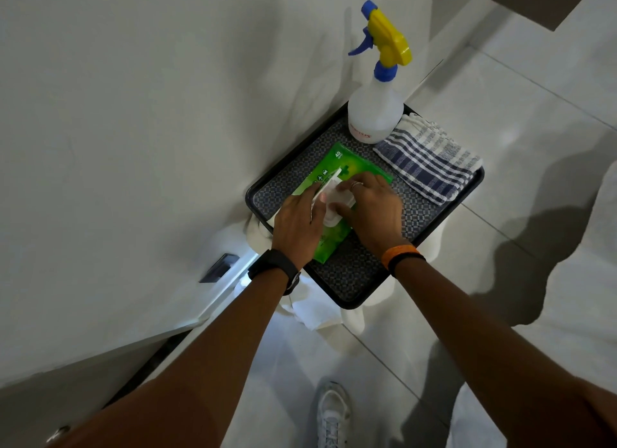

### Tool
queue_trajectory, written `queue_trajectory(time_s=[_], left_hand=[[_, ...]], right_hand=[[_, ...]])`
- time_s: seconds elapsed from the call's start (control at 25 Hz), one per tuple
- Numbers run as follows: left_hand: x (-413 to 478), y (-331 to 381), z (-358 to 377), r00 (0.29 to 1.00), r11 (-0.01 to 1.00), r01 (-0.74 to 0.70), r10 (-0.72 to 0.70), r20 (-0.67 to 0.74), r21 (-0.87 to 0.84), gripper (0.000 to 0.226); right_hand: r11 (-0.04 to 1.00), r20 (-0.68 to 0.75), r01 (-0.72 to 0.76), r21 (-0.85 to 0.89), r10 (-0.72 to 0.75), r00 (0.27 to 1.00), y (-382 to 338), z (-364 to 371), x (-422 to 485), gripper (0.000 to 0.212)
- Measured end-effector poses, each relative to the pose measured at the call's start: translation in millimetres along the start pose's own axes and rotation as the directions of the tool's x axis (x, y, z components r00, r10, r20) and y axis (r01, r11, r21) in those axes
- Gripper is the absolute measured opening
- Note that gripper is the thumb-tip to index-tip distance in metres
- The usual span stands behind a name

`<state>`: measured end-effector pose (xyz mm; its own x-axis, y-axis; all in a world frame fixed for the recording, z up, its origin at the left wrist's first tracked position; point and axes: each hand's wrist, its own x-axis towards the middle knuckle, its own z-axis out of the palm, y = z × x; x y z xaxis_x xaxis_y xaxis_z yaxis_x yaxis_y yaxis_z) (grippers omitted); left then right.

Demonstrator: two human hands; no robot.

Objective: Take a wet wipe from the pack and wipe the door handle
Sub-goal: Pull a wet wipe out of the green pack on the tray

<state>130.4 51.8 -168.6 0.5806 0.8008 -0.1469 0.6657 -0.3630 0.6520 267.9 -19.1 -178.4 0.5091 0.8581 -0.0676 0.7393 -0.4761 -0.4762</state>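
A green wet wipe pack (335,162) lies flat on a dark patterned tray (354,274). Its white flap (329,180) is peeled back near the middle. My left hand (297,220) rests on the pack's left side, fingers against the flap, holding the pack down. My right hand (375,210) is on the pack's right side, and its thumb and fingers pinch white wipe material (334,212) at the opening. A dark lock plate (218,268) shows on the edge of the white door (133,147) at the left. A small metal part at the bottom left may be the handle (58,433).
A clear spray bottle (375,114) with a yellow and blue trigger stands at the tray's far corner. A blue and white checked cloth (429,162) lies folded on the tray's right side. The tray sits on a white stool. My white shoe (332,414) is on the tiled floor.
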Motion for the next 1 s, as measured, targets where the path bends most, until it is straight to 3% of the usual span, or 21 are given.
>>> queue_trajectory(time_s=[0.24, 0.32, 0.44, 0.52, 0.8, 0.92, 1.0], left_hand=[[0.3, -1.3, 2.2, 1.000, 1.000, 0.006, -0.006, -0.011, -0.002, 0.037], [-0.6, -0.6, 1.4, 0.999, 0.999, -0.038, 0.038, -0.025, 0.012, 0.039], [-3.0, 0.7, 3.5, 0.988, 0.986, -0.156, 0.155, 0.015, 0.060, 0.042], [-6.4, -1.6, 8.9, 0.981, 0.970, -0.190, 0.180, 0.079, 0.153, 0.045], [-5.1, -12.9, 29.2, 0.954, 0.820, -0.293, 0.215, 0.209, 0.492, 0.049], [-4.8, -12.5, 34.5, 0.953, 0.779, -0.293, 0.192, 0.234, 0.555, 0.051], [-3.5, -11.1, 30.8, 0.953, 0.806, -0.290, 0.196, 0.230, 0.516, 0.050]], right_hand=[[1.000, -0.064, 0.002, 0.010, -0.001, 0.998, -9.0, 1.4, -1.7, 0.021], [0.979, -0.105, -0.083, 0.184, 0.104, 0.989, -7.5, -1.1, -5.0, 0.017], [0.846, -0.151, -0.223, 0.485, 0.332, 0.931, 0.8, -8.8, -12.6, 0.008], [0.775, -0.196, -0.239, 0.584, 0.421, 0.886, 8.1, -13.2, -20.1, 0.009], [0.764, -0.163, -0.237, 0.600, 0.407, 0.899, 16.0, -8.9, -40.0, 0.013], [0.775, -0.170, -0.228, 0.590, 0.395, 0.903, 11.5, -3.2, -46.8, 0.012], [0.774, -0.166, -0.224, 0.592, 0.388, 0.906, 5.0, -3.0, -52.8, 0.012]])
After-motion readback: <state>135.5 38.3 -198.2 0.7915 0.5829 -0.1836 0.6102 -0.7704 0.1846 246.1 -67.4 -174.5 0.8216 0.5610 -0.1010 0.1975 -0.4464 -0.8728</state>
